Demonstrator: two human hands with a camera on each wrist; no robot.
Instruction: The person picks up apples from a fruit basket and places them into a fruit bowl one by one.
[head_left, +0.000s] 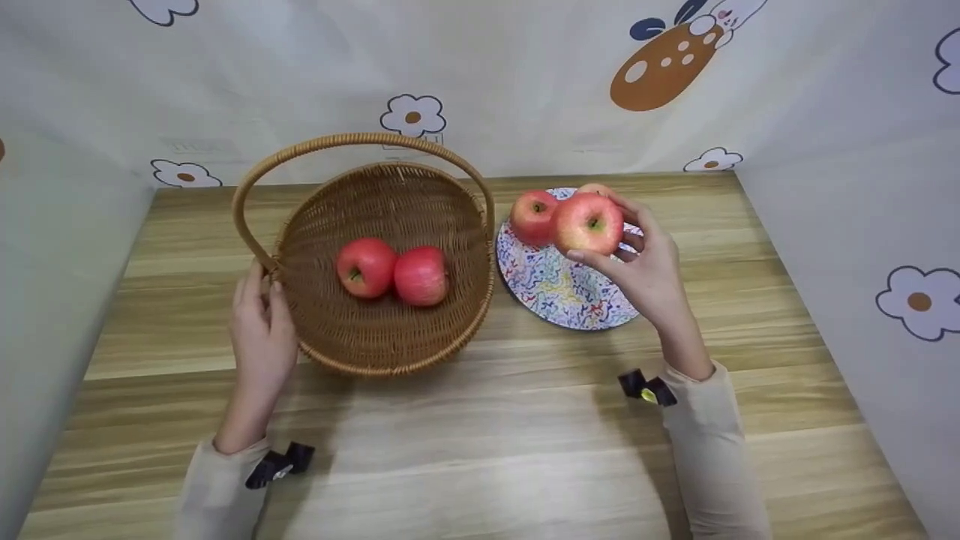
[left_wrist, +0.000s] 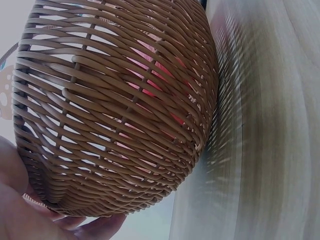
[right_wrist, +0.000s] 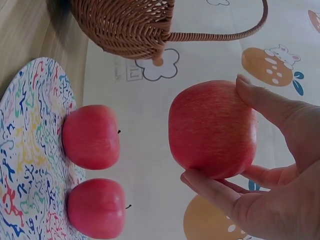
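Observation:
My right hand [head_left: 651,268] grips an apple [head_left: 589,224] between thumb and fingers, held up over a round plate [head_left: 571,300] with a colourful squiggle pattern. Two more apples sit on that plate; in the right wrist view one apple [right_wrist: 91,137] is beside the other apple [right_wrist: 97,208], below the held one. A brown wicker basket [head_left: 390,345] with a tall arched handle stands left of the plate. Inside it, two red apples [head_left: 366,268] lie side by side. With thumb and fingers, my left hand [head_left: 262,330] holds the basket's left rim near the handle's base.
The wood-grain table [head_left: 465,450] carries both basket and plate. Behind it and at both sides rise pale coverings [head_left: 525,90] printed with flowers. The basket's handle [head_left: 360,140] arches high over its back part. A dark band piece [head_left: 646,388] sits at the right sleeve.

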